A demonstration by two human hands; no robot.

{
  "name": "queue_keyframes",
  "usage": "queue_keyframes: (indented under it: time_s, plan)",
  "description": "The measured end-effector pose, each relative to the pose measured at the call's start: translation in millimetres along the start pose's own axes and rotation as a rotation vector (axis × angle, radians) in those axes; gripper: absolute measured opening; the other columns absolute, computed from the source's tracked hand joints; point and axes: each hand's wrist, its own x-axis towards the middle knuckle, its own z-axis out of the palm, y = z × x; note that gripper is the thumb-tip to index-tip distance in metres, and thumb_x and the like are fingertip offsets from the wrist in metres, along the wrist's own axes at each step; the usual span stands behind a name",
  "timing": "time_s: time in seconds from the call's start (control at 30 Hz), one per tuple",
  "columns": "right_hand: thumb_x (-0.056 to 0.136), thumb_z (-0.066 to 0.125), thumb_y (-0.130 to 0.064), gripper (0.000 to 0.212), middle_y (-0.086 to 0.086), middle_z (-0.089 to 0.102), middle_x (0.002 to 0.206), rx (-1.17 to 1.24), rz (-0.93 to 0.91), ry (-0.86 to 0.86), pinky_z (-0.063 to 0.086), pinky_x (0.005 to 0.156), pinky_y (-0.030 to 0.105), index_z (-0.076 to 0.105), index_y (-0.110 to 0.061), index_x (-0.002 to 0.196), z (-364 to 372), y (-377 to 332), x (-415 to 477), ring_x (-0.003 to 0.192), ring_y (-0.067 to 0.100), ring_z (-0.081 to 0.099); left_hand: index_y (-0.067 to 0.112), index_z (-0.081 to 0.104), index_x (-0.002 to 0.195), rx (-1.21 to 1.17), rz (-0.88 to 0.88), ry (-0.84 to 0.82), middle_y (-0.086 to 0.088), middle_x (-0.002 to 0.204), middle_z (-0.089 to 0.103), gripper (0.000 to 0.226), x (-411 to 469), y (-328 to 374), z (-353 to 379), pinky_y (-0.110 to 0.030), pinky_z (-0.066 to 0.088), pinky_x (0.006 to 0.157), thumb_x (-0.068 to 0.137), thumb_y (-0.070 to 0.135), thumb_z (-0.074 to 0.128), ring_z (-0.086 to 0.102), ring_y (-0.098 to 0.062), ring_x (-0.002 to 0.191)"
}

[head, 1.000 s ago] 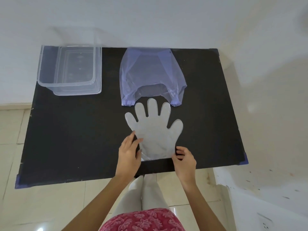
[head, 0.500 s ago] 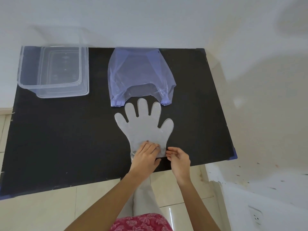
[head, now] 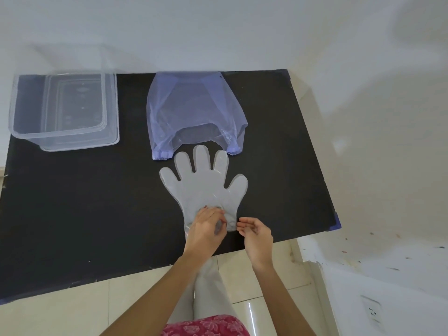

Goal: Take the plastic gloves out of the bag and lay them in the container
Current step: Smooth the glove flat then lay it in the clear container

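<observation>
Thin clear plastic, cut flat in the shape of a hand, the glove [head: 203, 187] lies on the black tabletop [head: 72, 202] with its cuff under the left hand [head: 206, 230], whose fingers [head: 213, 212] press together on the film, its tips just short of the pale violet plastic bag [head: 194, 110]. The right hand [head: 257, 232] hovers just beside the cuff's edge, fingers loosely curled and apart, holding nothing. The film looks feather-light, limp and slippery, so pinching the cuff seems best; the clear rectangular plastic container [head: 63, 139] sits well beyond the left fingers.
</observation>
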Motion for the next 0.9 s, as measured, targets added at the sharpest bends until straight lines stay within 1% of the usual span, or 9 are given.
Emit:
queue_keyframes:
  time_s: [0.13,0.23,0.33,0.43,0.57,0.67,0.77,0.83,0.9]
  plan:
    - [0.09,0.051,0.005,0.028,0.004,0.075,0.09,0.067,0.042,-0.013,0.057,0.089,0.032,0.071,-0.014,0.094,0,0,2,0.089,0.015,0.072,0.015,0.068,0.093,-0.018,-0.015,0.002,0.001,0.11,0.069,0.013,-1,-2,-2,-0.03,0.043,0.103,0.081,0.019,0.072,0.061,-0.015,0.106]
    - [0.09,0.051,0.006,0.028,0.006,0.075,0.09,0.104,0.081,-0.02,0.058,0.088,0.031,0.071,-0.013,0.093,-2,-1,5,0.088,0.016,0.073,0.018,0.066,0.097,0.044,0.061,-0.015,0.002,0.115,0.066,0.02,-2,-3,1,-0.028,0.037,0.105,0.079,0.023,0.073,0.059,-0.016,0.11]
    - [0.089,0.049,0.007,0.029,0.01,0.075,0.09,0.167,0.125,-0.039,0.057,0.087,0.032,0.071,-0.011,0.092,-3,-2,8,0.088,0.02,0.073,0.023,0.064,0.104,0.132,0.127,-0.093,0.002,0.122,0.062,0.029,-2,-1,5,-0.028,0.034,0.105,0.077,0.029,0.074,0.054,-0.016,0.115]
    - [0.089,0.047,0.009,0.031,0.011,0.075,0.089,0.196,0.142,-0.055,0.057,0.084,0.031,0.071,-0.011,0.089,-5,-3,9,0.088,0.023,0.073,0.023,0.065,0.099,0.189,0.152,-0.131,0.0,0.123,0.062,0.026,-1,2,9,-0.03,0.041,0.1,0.076,0.025,0.075,0.057,-0.019,0.115]
    - [0.091,0.047,0.006,0.03,0.009,0.075,0.089,0.177,0.132,-0.055,0.057,0.082,0.029,0.071,-0.012,0.09,-4,-2,9,0.087,0.021,0.073,0.019,0.069,0.089,0.2,0.198,-0.096,0.0,0.116,0.066,0.019,3,5,9,-0.031,0.048,0.094,0.072,0.017,0.079,0.062,-0.018,0.109]
    - [0.091,0.048,0.005,0.029,0.007,0.076,0.09,0.142,0.107,-0.053,0.058,0.082,0.028,0.071,-0.012,0.093,-4,-2,8,0.087,0.018,0.073,0.018,0.069,0.084,0.119,0.144,-0.093,0.001,0.117,0.066,0.014,5,5,9,-0.031,0.05,0.095,0.074,0.013,0.077,0.061,-0.016,0.111]
    - [0.091,0.048,0.005,0.029,0.006,0.075,0.09,0.105,0.075,-0.053,0.057,0.079,0.024,0.071,-0.013,0.094,-4,-2,6,0.085,0.017,0.072,0.018,0.067,0.087,-0.009,0.063,-0.09,0.004,0.123,0.062,0.008,2,4,10,-0.028,0.047,0.1,0.081,0.015,0.071,0.055,-0.011,0.118]
    - [0.091,0.048,0.005,0.03,0.005,0.075,0.09,0.08,0.061,-0.057,0.056,0.076,0.023,0.071,-0.013,0.094,-3,-2,5,0.085,0.017,0.072,0.019,0.066,0.092,-0.101,-0.013,-0.09,0.006,0.125,0.06,0.008,1,7,9,-0.019,0.044,0.101,0.084,0.016,0.068,0.052,-0.006,0.12]
    - [0.091,0.05,0.003,0.028,0.004,0.075,0.091,0.056,0.052,-0.063,0.055,0.074,0.021,0.072,-0.013,0.095,-4,-3,5,0.084,0.015,0.071,0.02,0.066,0.093,-0.189,-0.099,-0.089,0.009,0.124,0.06,0.009,2,10,5,-0.007,0.041,0.095,0.086,0.015,0.066,0.052,-0.002,0.116]
